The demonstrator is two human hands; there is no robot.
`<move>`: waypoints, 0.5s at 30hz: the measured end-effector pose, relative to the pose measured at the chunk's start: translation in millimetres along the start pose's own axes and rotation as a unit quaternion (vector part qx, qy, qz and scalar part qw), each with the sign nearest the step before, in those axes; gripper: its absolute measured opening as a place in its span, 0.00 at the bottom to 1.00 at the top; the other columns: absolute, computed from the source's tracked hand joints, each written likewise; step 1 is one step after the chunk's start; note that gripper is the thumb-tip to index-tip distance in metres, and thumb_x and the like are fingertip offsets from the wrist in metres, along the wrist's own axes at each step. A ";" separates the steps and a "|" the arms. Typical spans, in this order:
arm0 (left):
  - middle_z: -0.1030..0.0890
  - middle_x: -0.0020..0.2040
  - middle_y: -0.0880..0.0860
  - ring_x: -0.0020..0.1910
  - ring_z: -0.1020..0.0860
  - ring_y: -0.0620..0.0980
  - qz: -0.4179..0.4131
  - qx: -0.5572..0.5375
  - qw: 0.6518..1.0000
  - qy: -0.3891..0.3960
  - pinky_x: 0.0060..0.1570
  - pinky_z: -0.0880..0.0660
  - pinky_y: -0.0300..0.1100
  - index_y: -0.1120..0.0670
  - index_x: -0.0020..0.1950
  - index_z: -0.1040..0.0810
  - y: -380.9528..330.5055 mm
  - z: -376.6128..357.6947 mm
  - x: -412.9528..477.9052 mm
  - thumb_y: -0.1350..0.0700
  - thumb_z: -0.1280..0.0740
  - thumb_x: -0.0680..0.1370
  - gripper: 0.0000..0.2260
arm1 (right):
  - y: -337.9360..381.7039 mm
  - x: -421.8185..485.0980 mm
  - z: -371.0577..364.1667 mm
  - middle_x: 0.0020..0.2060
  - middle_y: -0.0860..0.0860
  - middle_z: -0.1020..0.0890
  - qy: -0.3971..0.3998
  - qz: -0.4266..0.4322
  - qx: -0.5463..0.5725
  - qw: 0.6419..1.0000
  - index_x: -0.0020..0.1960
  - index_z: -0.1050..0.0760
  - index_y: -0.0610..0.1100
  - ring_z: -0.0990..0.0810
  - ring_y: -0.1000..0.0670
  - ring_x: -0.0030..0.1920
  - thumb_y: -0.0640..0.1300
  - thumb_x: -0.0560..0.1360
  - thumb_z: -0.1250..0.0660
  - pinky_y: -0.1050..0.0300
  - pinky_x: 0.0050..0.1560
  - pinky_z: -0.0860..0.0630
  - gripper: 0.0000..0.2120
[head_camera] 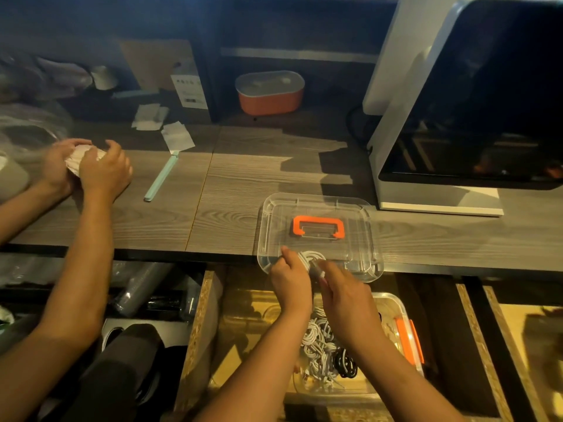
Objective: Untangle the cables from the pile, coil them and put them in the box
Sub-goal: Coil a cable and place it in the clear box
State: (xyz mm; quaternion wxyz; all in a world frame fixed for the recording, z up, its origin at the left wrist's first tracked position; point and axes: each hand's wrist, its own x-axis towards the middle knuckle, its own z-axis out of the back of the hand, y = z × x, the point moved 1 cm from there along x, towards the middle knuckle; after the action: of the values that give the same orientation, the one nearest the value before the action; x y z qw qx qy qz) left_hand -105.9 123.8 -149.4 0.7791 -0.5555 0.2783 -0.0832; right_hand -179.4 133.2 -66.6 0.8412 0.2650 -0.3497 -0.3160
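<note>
A white cable [311, 257], wound into a small coil, is held just above the near edge of a clear lid [359, 239] with an orange handle. My left hand [291, 280] pinches the coil's left side. My right hand [345, 296] grips the cable's loose end by the coil's right side. Below them, a clear box [393, 303] with an orange latch sits in an open drawer. It holds a pile of white cables [320, 345] and a coiled black cable [345, 365].
Another person's two hands [91, 169] hold a pale bundle at the left of the wooden desk [237, 184]. A mint-green stick [161, 175], paper scraps [176, 137], an orange tub [269, 92] and a large white machine [457, 117] stand around.
</note>
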 end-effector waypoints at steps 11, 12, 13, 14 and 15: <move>0.23 0.29 0.61 0.28 0.27 0.53 -0.243 0.124 0.962 -0.011 0.31 0.37 0.37 0.66 0.33 0.23 11.9 1.2 9.9 0.48 0.53 0.77 0.29 | -67.7 -19.0 -22.4 0.30 0.49 0.22 0.180 -0.059 -0.213 0.958 0.39 0.22 0.44 0.24 0.47 0.25 0.31 0.66 0.28 0.59 0.24 0.34 0.09; 0.23 0.29 0.61 0.27 0.28 0.52 -0.246 0.124 0.961 -0.013 0.30 0.38 0.36 0.66 0.32 0.23 12.4 2.2 9.7 0.49 0.52 0.77 0.28 | -68.0 -17.4 -20.6 0.31 0.48 0.22 0.195 -0.059 -0.206 0.957 0.39 0.22 0.44 0.23 0.46 0.27 0.32 0.67 0.29 0.59 0.26 0.35 0.08; 0.24 0.29 0.60 0.26 0.29 0.51 -0.252 0.120 0.960 -0.014 0.29 0.38 0.37 0.66 0.32 0.24 13.5 3.2 9.8 0.51 0.50 0.78 0.26 | -66.9 -15.1 -18.3 0.31 0.48 0.21 0.205 -0.066 -0.191 0.958 0.38 0.22 0.44 0.23 0.46 0.28 0.33 0.68 0.30 0.59 0.28 0.34 0.07; 0.24 0.29 0.59 0.27 0.30 0.49 -0.247 0.114 0.962 -0.008 0.29 0.38 0.38 0.66 0.32 0.24 12.9 4.0 8.7 0.53 0.48 0.79 0.24 | -66.8 -13.0 -16.2 0.31 0.48 0.20 0.198 -0.075 -0.174 0.962 0.37 0.23 0.44 0.22 0.47 0.29 0.34 0.70 0.31 0.58 0.29 0.32 0.07; 0.25 0.29 0.58 0.27 0.31 0.48 -0.242 0.102 0.965 0.005 0.29 0.37 0.38 0.65 0.32 0.25 11.6 4.0 7.9 0.55 0.47 0.79 0.22 | -64.8 -11.1 -13.0 0.31 0.49 0.20 0.185 -0.093 -0.148 0.967 0.37 0.23 0.45 0.22 0.48 0.30 0.35 0.71 0.32 0.57 0.29 0.31 0.07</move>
State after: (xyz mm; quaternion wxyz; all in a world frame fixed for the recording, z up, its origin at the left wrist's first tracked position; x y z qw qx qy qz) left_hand -99.4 127.9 -161.7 0.7870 -0.5231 0.1295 -0.3004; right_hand -198.1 101.3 -122.4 0.8882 0.2223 -0.1111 -0.3864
